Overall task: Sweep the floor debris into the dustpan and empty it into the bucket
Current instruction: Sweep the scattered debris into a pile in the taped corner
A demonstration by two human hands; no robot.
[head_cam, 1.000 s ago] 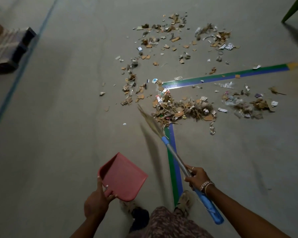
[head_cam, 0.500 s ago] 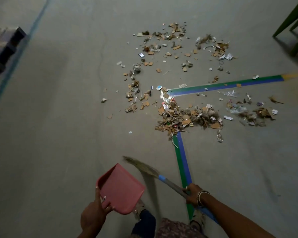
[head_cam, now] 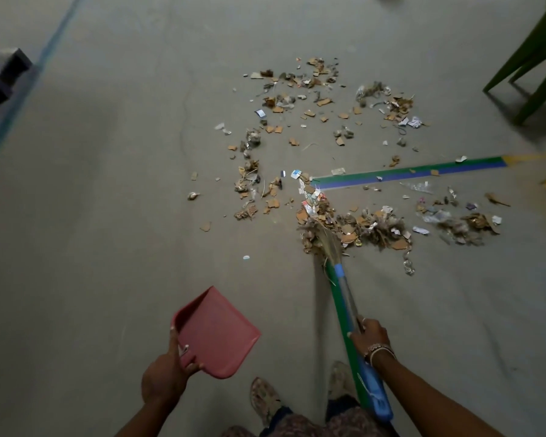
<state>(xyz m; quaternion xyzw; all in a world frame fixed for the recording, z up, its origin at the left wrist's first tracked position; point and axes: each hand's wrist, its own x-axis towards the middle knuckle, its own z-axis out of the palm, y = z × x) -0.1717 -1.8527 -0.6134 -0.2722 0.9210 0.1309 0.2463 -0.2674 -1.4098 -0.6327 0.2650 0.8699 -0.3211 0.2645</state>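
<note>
Debris (head_cam: 372, 230) lies at centre and right of the frame, above both my hands. Its densest heap sits just right of centre, a looser ring of scraps (head_cam: 297, 99) spreads above it toward the top, and a smaller clump (head_cam: 464, 225) lies further right. My right hand (head_cam: 371, 337), at lower right, is wrapped round the shaft of the broom (head_cam: 347, 293). The broom's long axis runs from the blue grip beside my forearm up and slightly left, almost along the green tape (head_cam: 336, 298) on the floor (head_cam: 108, 216). Its bristles touch the near left edge of the heap. My left hand (head_cam: 164, 373), at lower centre-left, grasps the red dustpan (head_cam: 216, 332) by its near edge. I cannot tell whether the pan rests on the floor or is held above it. The pan lies down and to the left of the heap, well apart from it, with bare floor between. The heap is nearer my right hand than my left, so the broom side reaches it first. I judge that the coming stroke must draw the heap down and left across that gap, or the pan must be brought up to it. No debris is in the pan yet. A second band of tape (head_cam: 407, 175) crosses the right of the frame, and a green chair (head_cam: 536, 58) stands at upper right. No bucket is in view.
</note>
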